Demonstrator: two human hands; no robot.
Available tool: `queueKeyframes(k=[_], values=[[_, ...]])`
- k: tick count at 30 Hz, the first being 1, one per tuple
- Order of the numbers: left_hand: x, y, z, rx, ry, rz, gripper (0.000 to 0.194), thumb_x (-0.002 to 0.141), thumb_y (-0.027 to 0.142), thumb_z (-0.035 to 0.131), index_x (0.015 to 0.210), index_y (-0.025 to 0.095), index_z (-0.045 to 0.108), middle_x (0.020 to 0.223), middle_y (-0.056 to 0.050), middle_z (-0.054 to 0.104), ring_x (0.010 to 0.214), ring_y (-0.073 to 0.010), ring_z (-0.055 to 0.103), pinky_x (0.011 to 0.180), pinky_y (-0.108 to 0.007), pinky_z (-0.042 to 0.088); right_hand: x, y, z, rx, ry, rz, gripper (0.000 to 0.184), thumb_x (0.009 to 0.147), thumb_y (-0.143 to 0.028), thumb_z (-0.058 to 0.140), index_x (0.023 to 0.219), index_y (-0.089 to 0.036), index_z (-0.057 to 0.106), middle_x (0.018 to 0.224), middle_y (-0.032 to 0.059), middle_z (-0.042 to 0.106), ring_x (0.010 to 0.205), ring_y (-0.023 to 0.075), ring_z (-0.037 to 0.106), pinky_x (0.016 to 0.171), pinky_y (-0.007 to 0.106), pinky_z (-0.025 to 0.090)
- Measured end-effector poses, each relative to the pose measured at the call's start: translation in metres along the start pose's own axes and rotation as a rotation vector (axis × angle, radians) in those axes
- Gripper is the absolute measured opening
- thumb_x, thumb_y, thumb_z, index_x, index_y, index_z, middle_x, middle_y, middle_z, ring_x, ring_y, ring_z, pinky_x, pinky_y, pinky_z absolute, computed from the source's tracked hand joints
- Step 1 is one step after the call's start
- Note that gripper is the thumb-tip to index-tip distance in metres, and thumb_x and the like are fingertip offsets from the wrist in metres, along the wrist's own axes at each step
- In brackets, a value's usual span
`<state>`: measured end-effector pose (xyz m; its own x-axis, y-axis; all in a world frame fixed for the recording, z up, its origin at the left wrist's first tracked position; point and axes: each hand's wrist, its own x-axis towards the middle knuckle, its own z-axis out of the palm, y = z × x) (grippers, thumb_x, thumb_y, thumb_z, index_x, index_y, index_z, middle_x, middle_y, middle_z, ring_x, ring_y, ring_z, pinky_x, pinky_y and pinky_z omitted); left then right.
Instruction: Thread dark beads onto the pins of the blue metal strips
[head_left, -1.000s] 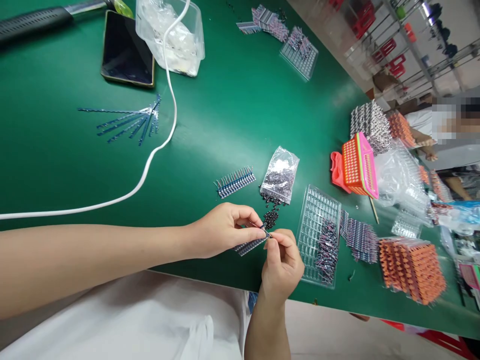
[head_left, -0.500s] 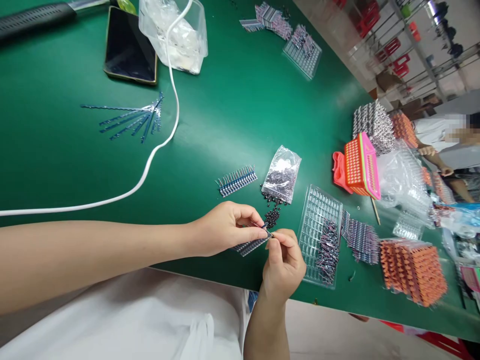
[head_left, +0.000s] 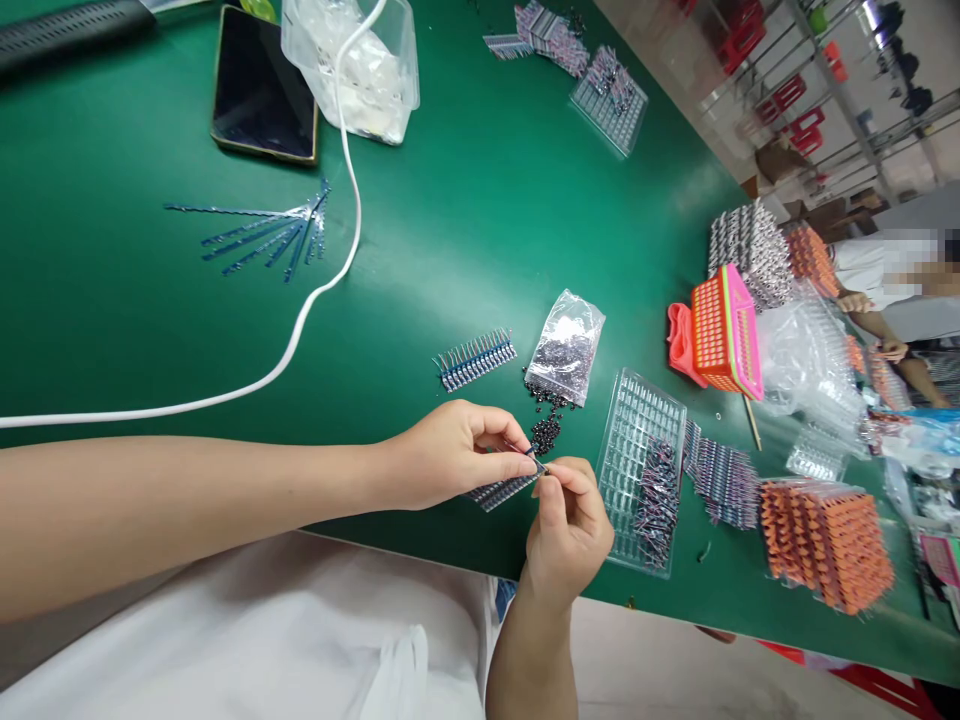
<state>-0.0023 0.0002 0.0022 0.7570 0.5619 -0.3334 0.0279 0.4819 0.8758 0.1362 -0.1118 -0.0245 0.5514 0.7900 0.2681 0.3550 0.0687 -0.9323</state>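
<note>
left hand (head_left: 450,460): thumb and fingers pinched on small dark part (head_left: 539,467), 5 o'clock of view centre | right hand (head_left: 566,535): thumb and forefinger closed on its end | black beads (head_left: 546,435): near, 12 o'clock

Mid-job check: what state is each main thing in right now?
Left hand, pinching the dark strip
Right hand, pinched shut at the strip's end; anything held is too small to tell
Clear bag, open, black beads spilled at its mouth
Clear tray, uncovered, partly filled
Plastic container, uncovered, holding white plastic
Phone, face up, screen dark
Wired strip, lying flat
White cable, loosely curved
</note>
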Motion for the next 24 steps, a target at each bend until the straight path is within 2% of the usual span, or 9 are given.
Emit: queueKeyframes(k=[13, 17, 24], values=[[-0.003, 0.002, -0.002, 0.130, -0.016, 0.043, 0.020, 0.080, 0.034, 0.070, 0.082, 0.015, 0.068, 0.072, 0.000, 0.066, 0.066, -0.0124, 0.057, 0.061, -0.023, 0.045, -0.001, 0.002, -0.001, -0.022, -0.005, -0.025, 0.002, 0.088, -0.020, 0.068, 0.087, -0.021, 0.070, 0.079, 0.0011, 0.057, 0.073, 0.0137, 0.056, 0.060, 0.026, 0.044], [-0.003, 0.003, -0.004, 0.192, -0.027, 0.058, 0.021, 0.081, 0.035, 0.068, 0.080, 0.014, 0.067, 0.068, 0.001, 0.064, 0.062, -0.0120, 0.054, 0.058, -0.023, 0.043, -0.001, 0.001, -0.004, -0.023, -0.056, 0.033, 0.006, 0.088, -0.025, 0.067, 0.085, -0.019, 0.068, 0.079, 0.0019, 0.057, 0.073, 0.0146, 0.056, 0.061, 0.028, 0.044], [-0.002, 0.003, -0.005, 0.208, -0.090, 0.067, 0.021, 0.082, 0.035, 0.064, 0.080, 0.014, 0.067, 0.066, 0.001, 0.062, 0.060, -0.0114, 0.052, 0.056, -0.022, 0.041, 0.006, 0.003, -0.010, 0.188, -0.218, 0.144, 0.008, 0.087, -0.027, 0.069, 0.083, -0.021, 0.069, 0.074, -0.0010, 0.054, 0.068, 0.0128, 0.054, 0.059, 0.026, 0.043]])
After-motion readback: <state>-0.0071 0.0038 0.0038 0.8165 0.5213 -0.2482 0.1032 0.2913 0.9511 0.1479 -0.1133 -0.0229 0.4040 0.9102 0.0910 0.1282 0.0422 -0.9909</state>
